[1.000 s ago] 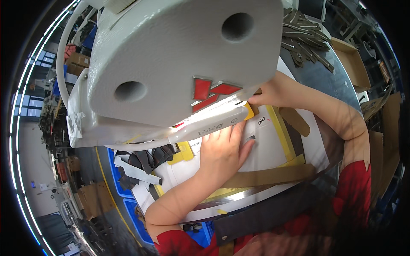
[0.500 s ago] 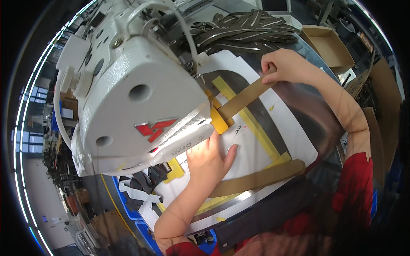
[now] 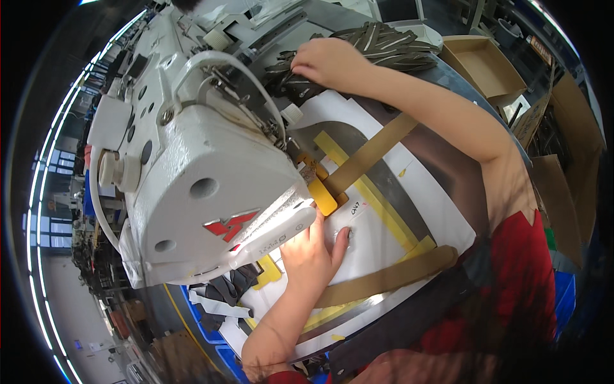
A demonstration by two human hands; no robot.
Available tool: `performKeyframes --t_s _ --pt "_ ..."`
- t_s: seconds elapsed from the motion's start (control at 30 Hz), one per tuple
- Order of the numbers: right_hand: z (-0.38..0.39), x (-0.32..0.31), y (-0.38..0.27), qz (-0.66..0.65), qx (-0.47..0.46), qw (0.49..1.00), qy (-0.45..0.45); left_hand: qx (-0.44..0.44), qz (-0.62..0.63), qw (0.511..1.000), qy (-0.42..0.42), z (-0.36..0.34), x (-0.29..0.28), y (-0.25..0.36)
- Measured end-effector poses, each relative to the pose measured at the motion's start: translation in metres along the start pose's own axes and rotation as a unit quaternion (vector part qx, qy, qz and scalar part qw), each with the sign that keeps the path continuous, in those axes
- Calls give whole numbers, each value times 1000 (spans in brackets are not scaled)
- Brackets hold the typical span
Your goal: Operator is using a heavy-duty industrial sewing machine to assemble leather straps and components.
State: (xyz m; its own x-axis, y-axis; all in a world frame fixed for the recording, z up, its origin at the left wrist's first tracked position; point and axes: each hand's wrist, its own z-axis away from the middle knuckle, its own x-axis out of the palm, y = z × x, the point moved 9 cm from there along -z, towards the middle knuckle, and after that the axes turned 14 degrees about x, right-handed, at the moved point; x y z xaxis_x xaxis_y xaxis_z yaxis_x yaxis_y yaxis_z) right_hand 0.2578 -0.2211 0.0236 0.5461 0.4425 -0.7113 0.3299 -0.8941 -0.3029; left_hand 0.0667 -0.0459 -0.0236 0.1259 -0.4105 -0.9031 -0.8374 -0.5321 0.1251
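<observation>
My left hand (image 3: 312,256) lies flat, fingers spread, on the white work plate (image 3: 377,240) just under the head of a large white sewing machine (image 3: 198,173). A tan webbing strap (image 3: 368,157) runs from the yellow guide (image 3: 323,195) at the needle diagonally up and right, and a second stretch of it (image 3: 390,276) lies by my left hand's fingertips. My right hand (image 3: 323,61) reaches far back, fingers down on a pile of dark striped fabric pieces (image 3: 377,41) behind the machine. Whether it grips a piece is not clear.
Yellow tape lines (image 3: 377,195) mark the white plate. An open cardboard box (image 3: 483,64) stands at the back right. Dark and white cut pieces lie in a blue bin (image 3: 204,313) at the lower left. More cardboard (image 3: 563,192) lines the right side.
My right hand left the end of the tan strap and moved up and back to the striped fabric pile. My left hand stayed flat on the plate. The view tilted, showing more of the table.
</observation>
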Motion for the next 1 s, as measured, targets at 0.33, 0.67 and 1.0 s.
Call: performKeyframes --t_s 0.33,0.67,1.0 --pt "33 -160 71 -334 277 901 27 -23 6 1000 16 6 -6 0" --pt "167 -33 -101 -261 109 799 -530 -115 434 893 22 13 13 2" --pt "169 -48 -145 -174 -154 945 -229 -162 415 894 57 17 18 -7"
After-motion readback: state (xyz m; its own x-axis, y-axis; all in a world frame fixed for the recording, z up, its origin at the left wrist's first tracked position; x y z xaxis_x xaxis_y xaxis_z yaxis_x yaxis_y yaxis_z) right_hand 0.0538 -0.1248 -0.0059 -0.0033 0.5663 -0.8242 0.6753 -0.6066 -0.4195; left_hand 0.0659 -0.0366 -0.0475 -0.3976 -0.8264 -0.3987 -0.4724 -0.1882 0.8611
